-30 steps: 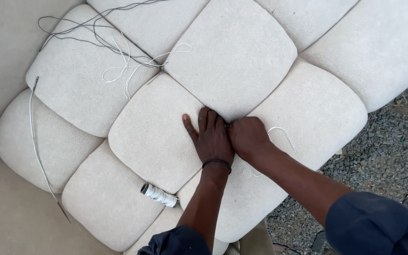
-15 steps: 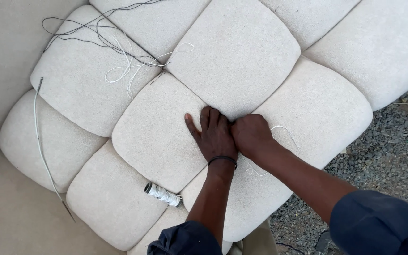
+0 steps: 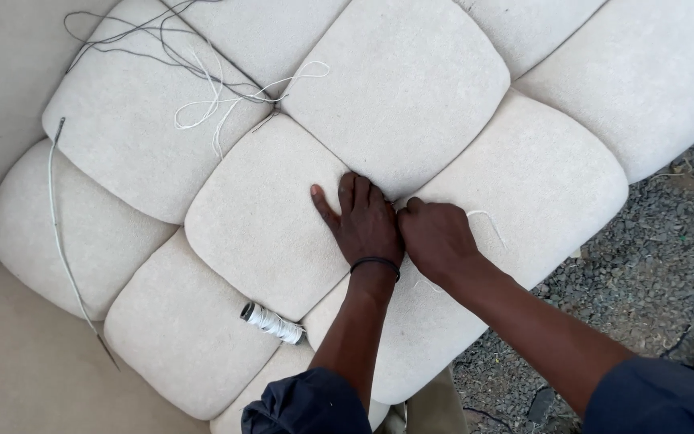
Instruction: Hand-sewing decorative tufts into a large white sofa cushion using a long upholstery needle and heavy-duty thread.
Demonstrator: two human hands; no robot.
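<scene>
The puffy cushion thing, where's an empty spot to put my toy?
The big pad above both hands is bare, and so is the one left of the thread spool. It is crowded top left under the loose threads, and where the left hand and right hand press.

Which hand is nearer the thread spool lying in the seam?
Left. The left hand presses flat on the cushion up and right of the thread spool; the right hand sits farther right, beyond the left.
</scene>
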